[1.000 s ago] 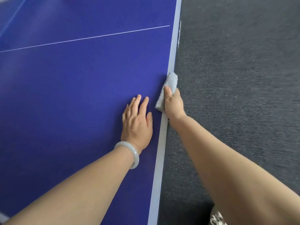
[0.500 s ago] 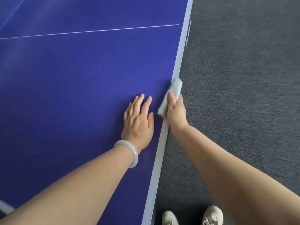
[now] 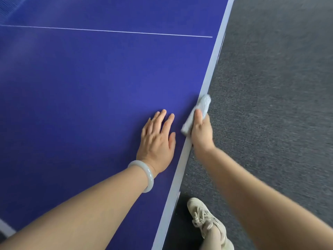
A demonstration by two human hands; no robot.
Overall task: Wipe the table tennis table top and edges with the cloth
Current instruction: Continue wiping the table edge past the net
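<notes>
The blue table tennis table (image 3: 86,91) fills the left and middle of the view, with a pale border strip (image 3: 210,74) running along its right edge. My right hand (image 3: 201,133) grips a folded grey cloth (image 3: 202,109) wrapped over that edge, thumb on top and fingers hidden down the side. My left hand (image 3: 156,141) lies flat on the blue top just left of the cloth, fingers straight and together, with a pale bangle at the wrist.
Dark grey carpet (image 3: 270,105) covers the floor to the right of the table. My foot in a beige shoe (image 3: 205,219) stands close to the table edge at the bottom. A thin white line (image 3: 108,31) crosses the top far ahead.
The view has tilted down and shifted, so my shoe now shows. My right hand with the cloth has slid toward me along the edge. My left hand stays flat on the top.
</notes>
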